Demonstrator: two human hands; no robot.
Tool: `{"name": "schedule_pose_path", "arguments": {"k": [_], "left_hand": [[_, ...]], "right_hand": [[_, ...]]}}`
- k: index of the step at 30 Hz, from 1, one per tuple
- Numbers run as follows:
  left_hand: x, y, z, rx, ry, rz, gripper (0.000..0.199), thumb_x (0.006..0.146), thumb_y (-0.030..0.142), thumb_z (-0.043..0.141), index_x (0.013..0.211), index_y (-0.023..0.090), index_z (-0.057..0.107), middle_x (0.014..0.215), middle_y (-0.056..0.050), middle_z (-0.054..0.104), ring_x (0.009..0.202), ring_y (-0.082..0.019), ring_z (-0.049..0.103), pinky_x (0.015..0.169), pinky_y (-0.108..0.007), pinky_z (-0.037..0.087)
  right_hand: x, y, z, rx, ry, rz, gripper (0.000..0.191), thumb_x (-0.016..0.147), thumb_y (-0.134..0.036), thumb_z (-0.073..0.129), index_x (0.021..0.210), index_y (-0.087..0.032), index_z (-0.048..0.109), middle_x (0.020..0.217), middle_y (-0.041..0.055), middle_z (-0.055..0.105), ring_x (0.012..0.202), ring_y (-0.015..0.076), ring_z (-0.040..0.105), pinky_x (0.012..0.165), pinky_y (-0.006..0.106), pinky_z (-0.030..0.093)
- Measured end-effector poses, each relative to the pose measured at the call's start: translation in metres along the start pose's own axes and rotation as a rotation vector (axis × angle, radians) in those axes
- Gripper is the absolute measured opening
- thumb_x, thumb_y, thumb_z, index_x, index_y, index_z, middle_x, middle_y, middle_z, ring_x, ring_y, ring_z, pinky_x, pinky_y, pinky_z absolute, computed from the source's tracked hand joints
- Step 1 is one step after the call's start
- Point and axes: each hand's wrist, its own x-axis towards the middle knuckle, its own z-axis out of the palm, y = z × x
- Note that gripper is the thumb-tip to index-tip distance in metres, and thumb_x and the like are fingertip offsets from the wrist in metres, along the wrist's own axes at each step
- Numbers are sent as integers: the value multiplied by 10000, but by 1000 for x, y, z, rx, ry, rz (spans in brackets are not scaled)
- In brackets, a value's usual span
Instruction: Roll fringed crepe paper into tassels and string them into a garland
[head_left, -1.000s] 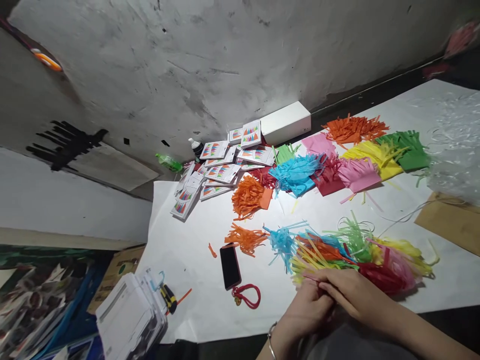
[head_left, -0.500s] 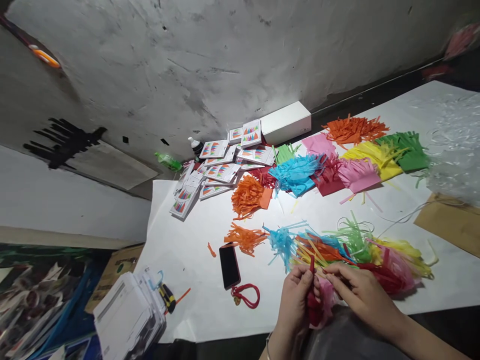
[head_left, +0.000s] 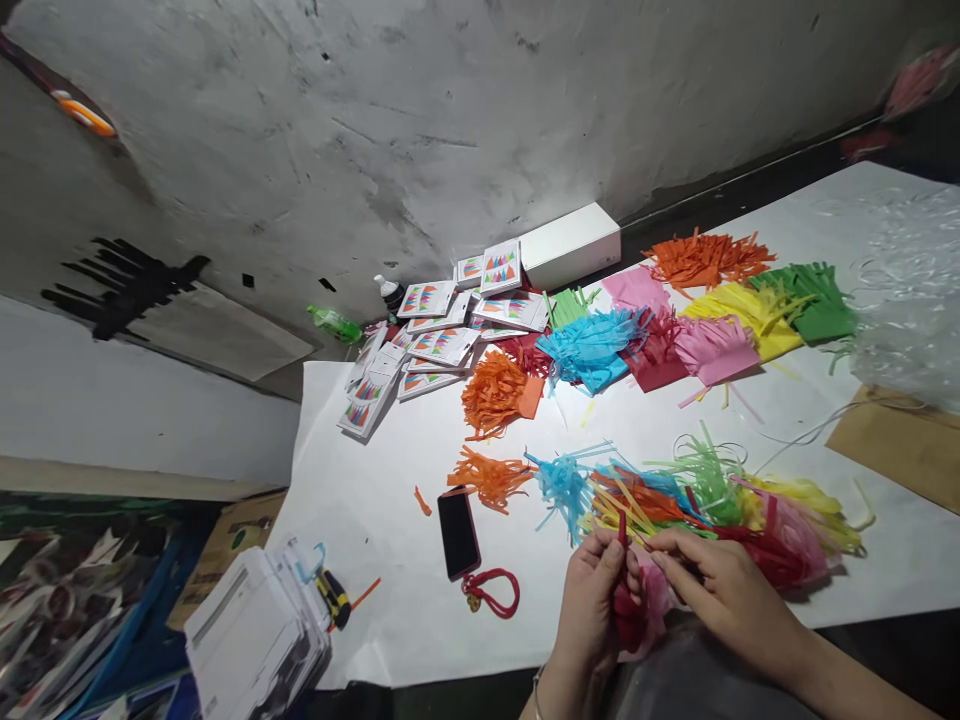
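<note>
My left hand (head_left: 589, 595) is closed around a red tissue-paper tassel (head_left: 628, 618), its narrow twisted end sticking up past the thumb. Close by on the right, my right hand (head_left: 724, 585) has thumb and forefinger pinched together; what lies between them is too small to make out. Pink tissue strips (head_left: 657, 595) hang between the two hands. Just beyond them lies a row of loose fringed tassels: orange (head_left: 491, 477), blue (head_left: 562, 488), light green (head_left: 709, 475), and a red one (head_left: 765, 555) partly behind my right hand.
Farther back sit fringed paper bundles, including blue (head_left: 592, 345) and yellow (head_left: 750, 315). Printed packets (head_left: 446, 345) are piled beside a white box (head_left: 571, 245). A phone (head_left: 458, 535) with a red strap, a yellow-black cutter (head_left: 332, 597), brown card (head_left: 896, 450) and clear plastic (head_left: 907, 300) lie around.
The view has shifted very slightly. Both hands keep nearly the same pose at the red tassel, and the things on the table stay put.
</note>
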Motion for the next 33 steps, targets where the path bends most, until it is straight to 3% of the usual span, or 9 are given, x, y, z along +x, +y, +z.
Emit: {"name": "schedule_pose_path", "arguments": {"k": [6, 10, 15, 18, 22, 26, 30, 32, 33], "left_hand": [[2, -3, -2, 22, -4, 3, 396, 720, 466, 816, 770, 135, 603, 606, 17, 591, 469, -47, 464, 480, -162, 351], [-1, -2, -3, 244, 6, 88, 350, 709, 440, 823, 790, 142, 658, 661, -10, 647, 562, -97, 541, 589, -215, 425], [-7, 3, 0, 632, -30, 290, 242, 824, 401, 703, 772, 166, 724, 763, -69, 722, 759, -201, 638, 745, -298, 464], [-8, 0, 0, 747, -43, 352, 185, 857, 349, 650, 806, 191, 733, 789, -75, 736, 764, -219, 649, 738, -313, 466], [-7, -5, -3, 943, -77, 430, 138, 876, 251, 611, 818, 209, 729, 795, -76, 737, 778, -223, 639, 787, -336, 441], [-4, -11, -9, 1026, -132, 443, 165, 895, 208, 571, 849, 211, 729, 830, -85, 731, 814, -226, 627, 778, -325, 429], [0, -26, -15, 988, -53, 399, 157, 878, 204, 581, 905, 202, 736, 888, -107, 729, 834, -240, 628, 766, -327, 439], [3, -35, -18, 984, -91, 360, 152, 859, 208, 605, 915, 208, 746, 890, -110, 738, 834, -250, 637, 759, -333, 445], [6, -38, -20, 989, -153, 346, 147, 848, 216, 623, 915, 218, 754, 896, -107, 743, 847, -254, 643, 766, -336, 447]], "right_hand": [[2, -1, 0, -47, -8, -4, 261, 982, -365, 446, 1022, -247, 675, 911, 25, 734, 831, 193, 692, 755, 272, 516], [5, -1, -1, -50, -36, 31, 266, 962, -373, 452, 870, -234, 659, 797, 20, 710, 754, 200, 672, 680, 282, 489], [8, 8, 4, 252, -37, 228, 364, 921, -515, 477, 1053, -207, 618, 629, -30, 642, 458, 152, 579, 511, 264, 440], [11, 15, 7, 378, -99, 268, 460, 883, -609, 500, 1049, -193, 606, 614, -35, 626, 461, 149, 587, 508, 259, 439], [13, 24, 7, 319, -129, 319, 468, 870, -651, 482, 938, -205, 606, 639, -31, 618, 466, 144, 577, 474, 250, 414], [14, 29, 7, 162, -180, 314, 385, 901, -570, 460, 791, -219, 577, 626, -19, 617, 486, 159, 587, 480, 257, 415], [19, 33, 9, 36, 11, 144, 310, 896, -493, 496, 764, -226, 582, 787, 40, 663, 764, 225, 638, 693, 322, 493], [23, 36, 10, 174, 120, 146, 308, 904, -515, 509, 822, -227, 582, 844, 47, 664, 837, 231, 631, 761, 336, 500], [25, 38, 9, 292, 165, 186, 310, 908, -534, 515, 867, -232, 571, 802, 30, 646, 784, 214, 622, 716, 318, 503]]}}
